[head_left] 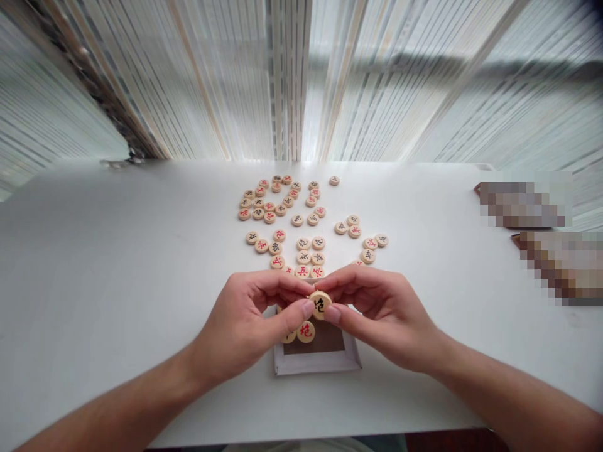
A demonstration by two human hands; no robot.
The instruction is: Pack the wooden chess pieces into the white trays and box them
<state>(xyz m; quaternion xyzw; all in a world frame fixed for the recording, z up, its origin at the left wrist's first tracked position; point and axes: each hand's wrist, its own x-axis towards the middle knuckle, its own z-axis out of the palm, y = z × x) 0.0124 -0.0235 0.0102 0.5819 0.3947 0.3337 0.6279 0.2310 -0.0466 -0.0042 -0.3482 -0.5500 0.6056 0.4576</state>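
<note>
Far left: dark frame [89, 69] by the blinds [235, 81], which run along the back of the white table [117, 282]. Left forearm comes in from lower left. Left hand [264, 320]: thumb and fingertips pinching the near piece, other fingers curled behind.

Beyond the left hand, round wooden pieces with red or black characters lie on the table. Back left group [269, 206] is a loose ring, many touching. Nearer, a short chain [262, 246] bends toward the hands. Next, the tray [315, 364], pale rim, brown floor, under and between the hands; far part mostly hidden. In it at left: a piece partly covered by the left thumb [288, 335], then a red piece [306, 331] just beside it, face up.

Past the tray, a block [304, 257] of two columns, three rows, black in the two far rows, red in the near row. Held piece [320, 305], black character, tilted toward the camera, is above the tray, gripped by both hands at its edges. Lone piece [334, 181] at back, apart from the others. Right of it and nearer, a trio [355, 231]. Right hand [381, 314]: thumb and fingertips on the held piece's right side. Behind it, another trio [370, 243] and a partly hidden red-marked piece [358, 263].

Far right: two pixelated objects [522, 204], unidentifiable.
</note>
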